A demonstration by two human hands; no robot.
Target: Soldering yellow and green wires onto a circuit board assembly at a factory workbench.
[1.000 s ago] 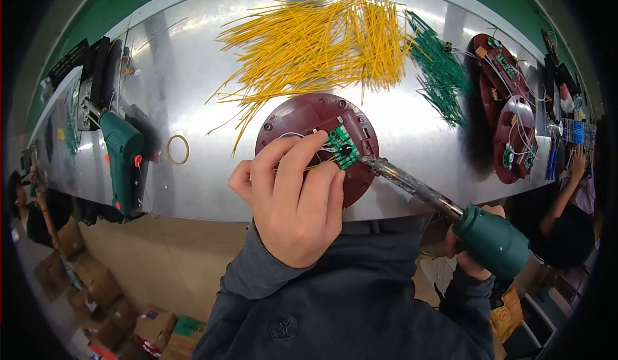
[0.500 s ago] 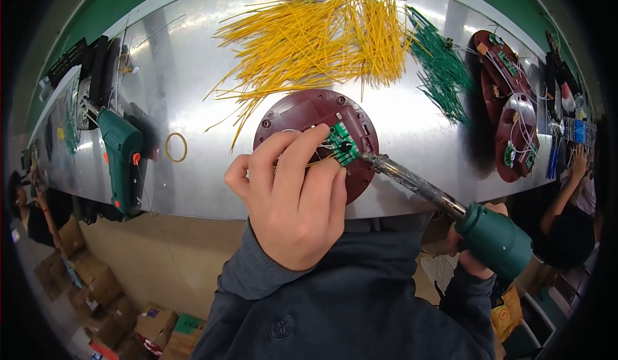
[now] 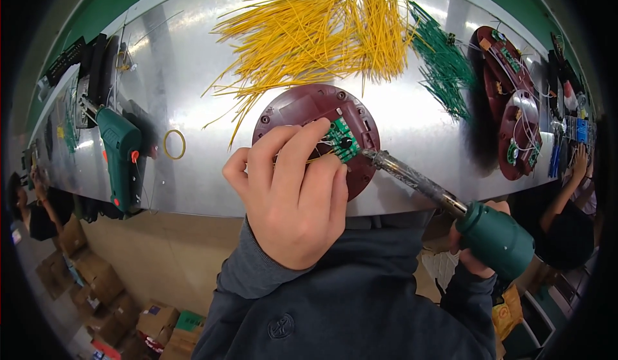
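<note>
A round maroon plastic housing (image 3: 302, 99) lies at the table's front edge with a small green circuit board (image 3: 346, 140) inside it. Over its left part bends my left hand (image 3: 293, 199), fingers closed by the board's left edge, where a thin yellow wire and white wires show between them. The fingertips are partly hidden. My right hand (image 3: 475, 265) is wrapped round the green handle of a soldering iron (image 3: 418, 183). The iron's tip is at the board's right edge; whether it touches a solder pad I cannot tell.
Behind the housing lie a heap of yellow wires (image 3: 315, 35) and a bunch of green wires (image 3: 443, 64). A green soldering gun (image 3: 120, 147) and a yellow ring (image 3: 174, 144) are to the left. More maroon housings (image 3: 518, 128) with boards stand right. Other people sit at both sides.
The iron's tip has shifted very slightly at the board's right edge. My left hand stays over the housing, and the view has moved a little.
</note>
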